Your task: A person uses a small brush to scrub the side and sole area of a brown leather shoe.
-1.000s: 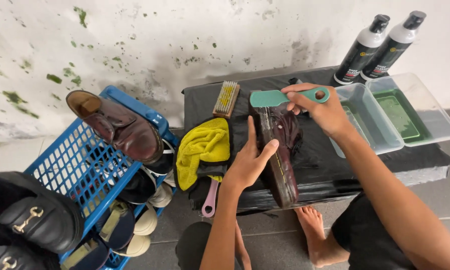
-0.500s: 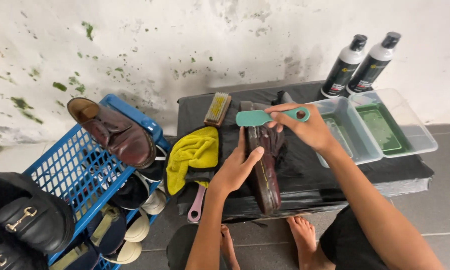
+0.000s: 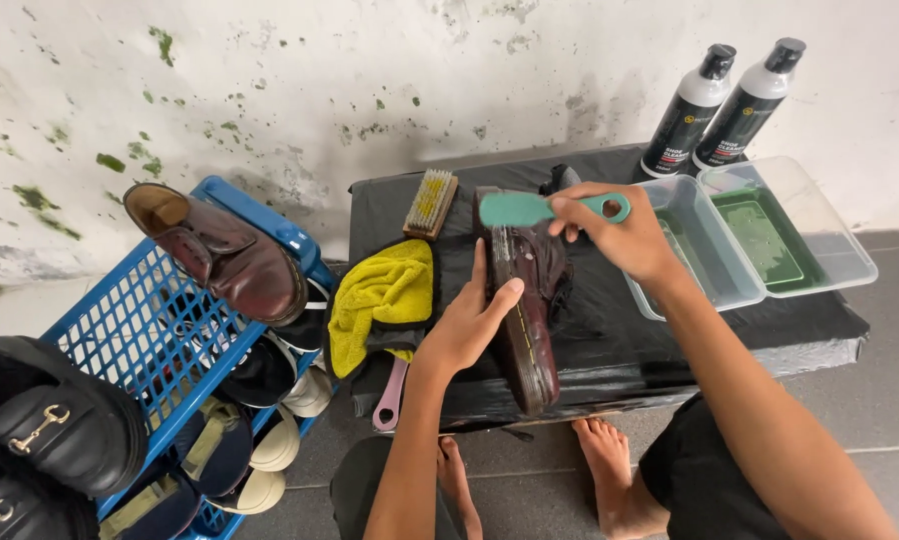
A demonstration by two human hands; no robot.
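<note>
A dark brown leather shoe [image 3: 529, 310] lies on its side on a low table covered in black plastic [image 3: 669, 340]. My left hand [image 3: 469, 320] holds it steady against its sole edge. My right hand [image 3: 619, 230] grips a teal-handled brush [image 3: 524, 208] whose head rests on the far end of the shoe.
A yellow cloth [image 3: 384, 295], a wooden brush [image 3: 430, 203] and a pink-handled tool [image 3: 389, 395] lie left of the shoe. Two clear trays [image 3: 759, 240] and two black-and-white bottles [image 3: 734, 105] stand at the right. A blue crate [image 3: 139, 340] with several shoes stands at the left, a brown shoe [image 3: 219, 250] on top.
The view has shifted and closed in a little. My right hand keeps the brush at the far end of the shoe; my left hand stays on the shoe.
</note>
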